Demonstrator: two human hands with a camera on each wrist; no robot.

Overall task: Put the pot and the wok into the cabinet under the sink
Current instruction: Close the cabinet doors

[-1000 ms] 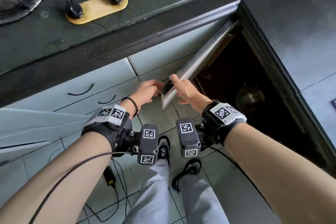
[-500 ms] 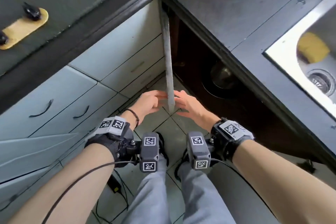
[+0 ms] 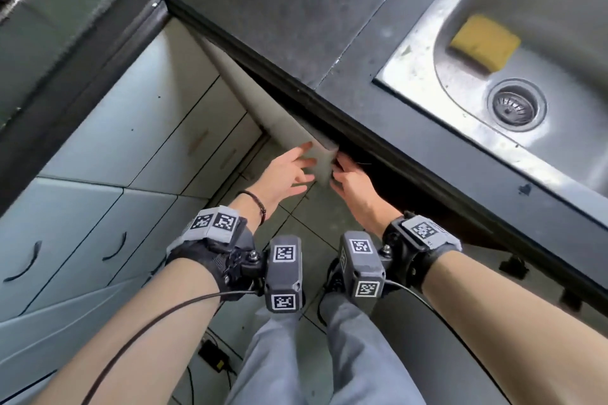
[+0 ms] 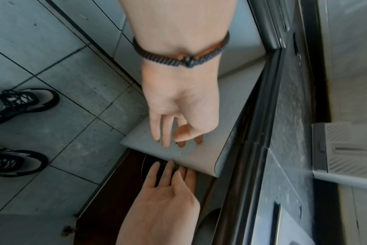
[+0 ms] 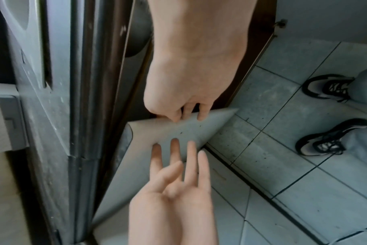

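Observation:
The pale cabinet door (image 3: 289, 128) under the sink stands nearly closed, with only a narrow dark gap left at its free edge. My left hand (image 3: 301, 163) lies flat on the door's outer face (image 4: 199, 149), fingers straight. My right hand (image 3: 340, 168) reaches to the free edge, where its fingertips (image 4: 170, 165) touch the edge beside a dark handle. Inside the dark cabinet a grey metal vessel (image 5: 136, 38) shows dimly. I cannot tell whether it is the pot or the wok. Neither hand holds anything.
Above the door a black countertop (image 3: 296, 10) carries a steel sink (image 3: 411, 52) with a yellow sponge (image 3: 483, 46) in it. Pale drawers (image 3: 98, 174) run along the left. My shoes (image 4: 21, 102) stand on the tiled floor, near a cable and adapter (image 3: 214, 355).
The door has swung from wide open to nearly closed. My right hand let go of the handle and my left hand came flat onto the door face. The view rose towards the sink.

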